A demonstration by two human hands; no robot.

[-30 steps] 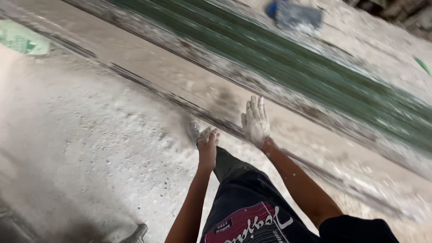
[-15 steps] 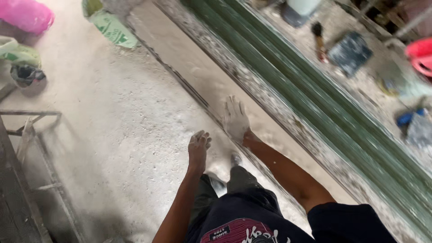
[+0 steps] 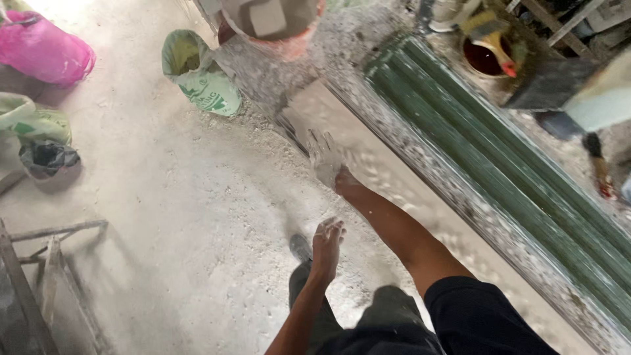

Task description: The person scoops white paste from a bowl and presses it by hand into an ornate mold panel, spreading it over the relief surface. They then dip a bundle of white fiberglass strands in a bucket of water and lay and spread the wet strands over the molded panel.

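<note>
Right hand: the white-dusted right hand [image 3: 327, 160] has slid further forward along the pale plastered strip [image 3: 368, 164], now lying close to that strip's far end; the arm is stretched out longer.
Left hand: the left hand [image 3: 327, 244] has dropped back, well apart from the right one, hanging open over the knee.
View: it has swung forward, bringing in a green sack [image 3: 200, 73], a pink bag [image 3: 46, 52] and a pot of dark red liquid [image 3: 485, 56].

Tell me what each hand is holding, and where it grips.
Nothing is held. The right hand lies flat on the grey slab; the left hand hangs empty above the floor.
</note>
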